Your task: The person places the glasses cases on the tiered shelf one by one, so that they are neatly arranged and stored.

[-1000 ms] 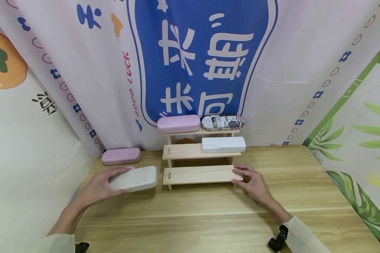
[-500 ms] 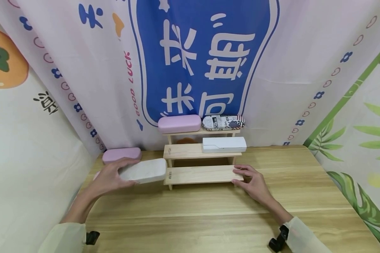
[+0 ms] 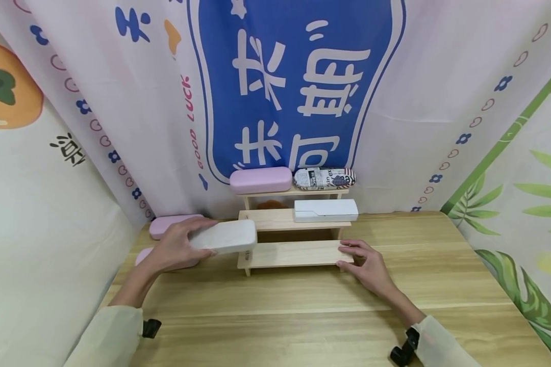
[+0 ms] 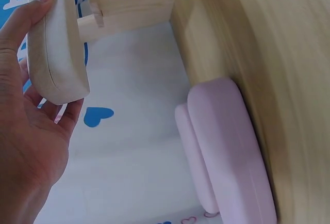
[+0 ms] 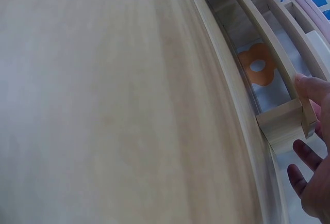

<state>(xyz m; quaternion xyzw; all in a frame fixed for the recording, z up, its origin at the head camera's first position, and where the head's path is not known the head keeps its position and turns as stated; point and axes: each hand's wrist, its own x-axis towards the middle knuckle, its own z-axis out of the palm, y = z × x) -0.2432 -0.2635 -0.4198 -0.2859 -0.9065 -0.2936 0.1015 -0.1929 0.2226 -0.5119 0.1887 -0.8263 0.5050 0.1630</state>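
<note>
My left hand (image 3: 179, 245) grips a pale grey-white glasses case (image 3: 225, 236) by its left end. The case hangs in the air, its right end over the left end of the lowest shelf. In the left wrist view, the thumb lies on one side of the case (image 4: 54, 48) and fingers on the other. My right hand (image 3: 369, 265) pinches the right end of the lowest board of a three-step wooden display stand (image 3: 298, 253). In the right wrist view, the thumb rests on the board's front edge (image 5: 281, 61).
A pink-purple case (image 3: 260, 180) and a newsprint-patterned case (image 3: 324, 178) sit on the top step. A white case (image 3: 326, 210) lies at the middle step's right. Two purple cases (image 4: 232, 146) rest on the wooden table (image 3: 303, 316) at left. A printed curtain (image 3: 165, 102) hangs behind.
My left hand has carried the pale case rightward and slightly back, from beside the stand to over its left end. The right hand stays on the lowest board.
</note>
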